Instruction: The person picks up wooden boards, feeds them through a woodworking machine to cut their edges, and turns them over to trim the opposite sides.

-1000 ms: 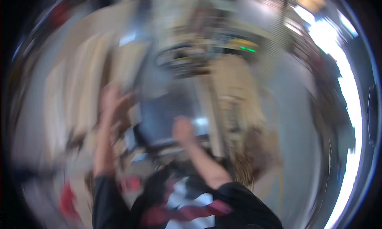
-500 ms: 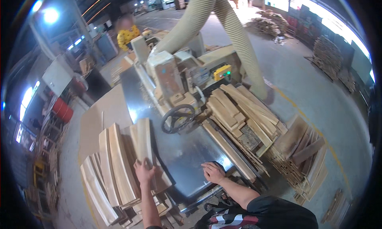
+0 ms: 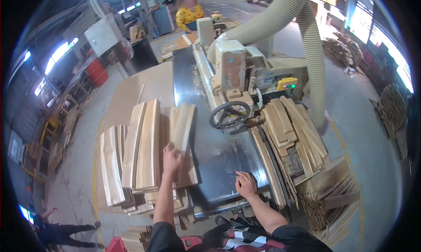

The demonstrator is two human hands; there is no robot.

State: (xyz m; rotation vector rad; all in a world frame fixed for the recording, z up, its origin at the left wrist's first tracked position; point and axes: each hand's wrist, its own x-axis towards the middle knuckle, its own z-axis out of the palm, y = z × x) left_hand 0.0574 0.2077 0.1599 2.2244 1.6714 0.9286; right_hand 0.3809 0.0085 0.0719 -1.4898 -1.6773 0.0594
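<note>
My left hand [image 3: 171,157] rests on the near end of a pale wooden board [image 3: 183,125] that lies on a stack of boards [image 3: 140,151] beside the machine. Its fingers curl over the board's edge. My right hand [image 3: 245,184] lies flat, fingers spread, on the dark metal machine table [image 3: 215,153] near its front edge and holds nothing. A black handwheel [image 3: 230,115] sits at the far side of that table.
Beige woodworking machine [image 3: 239,72] with two ribbed dust hoses [image 3: 313,55] stands behind. Cut strips [image 3: 289,129] pile right of the table, more scrap [image 3: 333,195] on the floor. A person in yellow [image 3: 189,15] stands far off. Another person [image 3: 57,232] is at lower left.
The view has steadied and drawn nearer. My left hand stays on the board at the stack; my right hand has settled flat on the machine table.
</note>
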